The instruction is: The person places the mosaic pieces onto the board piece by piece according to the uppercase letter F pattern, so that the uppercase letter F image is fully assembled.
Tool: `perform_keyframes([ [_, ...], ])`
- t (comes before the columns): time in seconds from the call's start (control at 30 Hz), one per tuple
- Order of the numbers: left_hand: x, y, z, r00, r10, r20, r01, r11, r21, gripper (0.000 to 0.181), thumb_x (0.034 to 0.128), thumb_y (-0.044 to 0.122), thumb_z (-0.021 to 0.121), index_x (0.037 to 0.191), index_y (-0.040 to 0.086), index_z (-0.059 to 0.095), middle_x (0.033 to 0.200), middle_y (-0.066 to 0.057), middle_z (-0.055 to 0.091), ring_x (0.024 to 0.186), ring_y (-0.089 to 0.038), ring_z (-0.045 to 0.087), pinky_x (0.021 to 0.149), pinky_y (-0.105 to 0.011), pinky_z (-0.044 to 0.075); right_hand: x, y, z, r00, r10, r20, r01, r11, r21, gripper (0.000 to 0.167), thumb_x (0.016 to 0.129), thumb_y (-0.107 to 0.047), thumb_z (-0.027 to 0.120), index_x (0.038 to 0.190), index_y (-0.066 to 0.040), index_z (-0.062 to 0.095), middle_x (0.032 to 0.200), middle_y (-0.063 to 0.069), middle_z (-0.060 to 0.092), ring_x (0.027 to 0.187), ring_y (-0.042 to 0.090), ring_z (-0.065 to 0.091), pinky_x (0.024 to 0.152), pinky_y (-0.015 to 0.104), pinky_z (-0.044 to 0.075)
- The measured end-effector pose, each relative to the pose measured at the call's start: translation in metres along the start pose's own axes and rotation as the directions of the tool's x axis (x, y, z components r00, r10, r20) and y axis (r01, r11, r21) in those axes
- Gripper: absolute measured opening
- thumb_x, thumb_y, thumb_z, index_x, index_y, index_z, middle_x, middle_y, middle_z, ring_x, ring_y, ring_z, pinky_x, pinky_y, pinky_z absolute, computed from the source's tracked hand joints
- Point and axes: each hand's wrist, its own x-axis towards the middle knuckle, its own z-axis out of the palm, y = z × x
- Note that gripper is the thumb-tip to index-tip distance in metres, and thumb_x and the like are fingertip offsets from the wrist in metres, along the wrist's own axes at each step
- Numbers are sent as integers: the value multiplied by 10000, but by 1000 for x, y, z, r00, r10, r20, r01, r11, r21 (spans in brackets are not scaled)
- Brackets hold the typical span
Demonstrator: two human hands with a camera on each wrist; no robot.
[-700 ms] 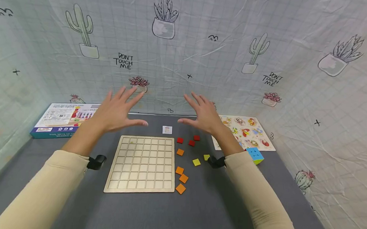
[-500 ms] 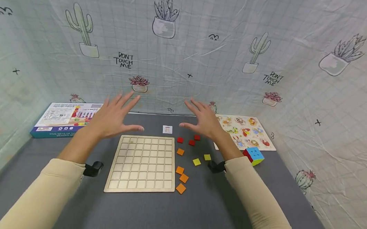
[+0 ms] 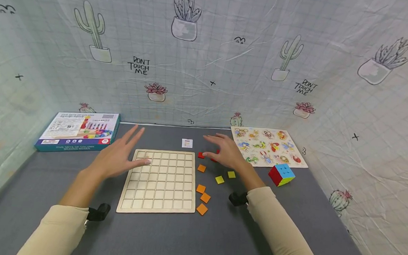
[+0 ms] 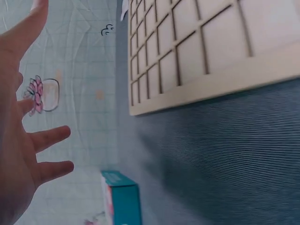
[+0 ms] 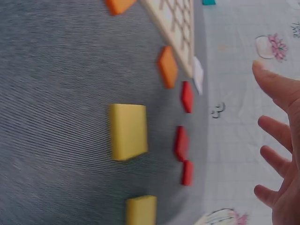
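Note:
Above the far left part of a wooden grid board (image 3: 157,184) is my left hand (image 3: 115,159), fingers spread and thumb stretched out, holding nothing. Its palm and fingers also show at the left edge of the left wrist view, apart from the board. My right hand (image 3: 226,152) hovers over the red tiles (image 3: 201,155), with its fingers extended and nothing in it; it partly hides them in the head view. In the right wrist view the red tiles, yellow tiles (image 5: 129,132) and an orange tile (image 5: 167,68) lie on the cloth, apart from that hand. Several orange tiles (image 3: 202,209) lie along the board's right side.
A teal-sided box (image 3: 79,132) lies at the back left. At the back right lies a board with insect pictures (image 3: 267,146), with a puzzle cube (image 3: 282,174) in front of it. A small white printed card (image 3: 187,143) lies behind the grid board. A cactus-print curtain (image 3: 207,66) closes off the back.
Both hands have come down and nearer, the left one farther, from in front of the curtain to over the table. The tiles, boards and box have stayed where they were.

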Motion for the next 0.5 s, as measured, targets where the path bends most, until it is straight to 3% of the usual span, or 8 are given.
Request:
perform_keyframes([
  [0.07, -7, -3, 7, 1000, -21, 12, 21, 1000, -11, 1050, 907, 725, 568, 1653, 277, -18, 1743, -134, 68, 1410, -518, 462, 823, -623, 560, -2, 0, 6, 1000, 7, 20, -8, 1000, 5, 640, 910, -473, 731, 1486, -266, 544, 1537, 17, 564, 1496, 337, 430, 1186, 600, 397],
  [0.13, -13, -6, 14, 999, -30, 23, 30, 999, -20, 1035, 911, 724, 564, 1655, 277, 0, 1739, -138, 92, 1401, -518, 474, 807, -624, 563, -3, 1, 12, 999, 15, 44, -16, 1000, 13, 611, 915, -456, 731, 1470, -265, 564, 1527, 24, 574, 1490, 333, 439, 1184, 598, 399],
  [0.33, -29, -14, 33, 999, -15, 42, 19, 996, -88, 973, 927, 639, 617, 1654, 200, 142, 1724, -158, 171, 1456, -530, 393, 1078, -725, 405, -2, 1, 24, 996, 21, 84, -23, 999, 24, 518, 944, -439, 700, 1417, -244, 622, 1506, 24, 594, 1484, 331, 446, 1185, 591, 398],
  [0.5, -40, -17, 44, 999, -4, 42, 10, 991, -135, 927, 928, 592, 646, 1627, 126, 254, 1710, -171, 217, 1470, -529, 361, 1123, -760, 317, 0, 2, 30, 993, 61, 101, -63, 998, 25, 469, 953, -429, 692, 1375, -225, 661, 1492, 33, 607, 1475, 336, 455, 1187, 578, 400],
])
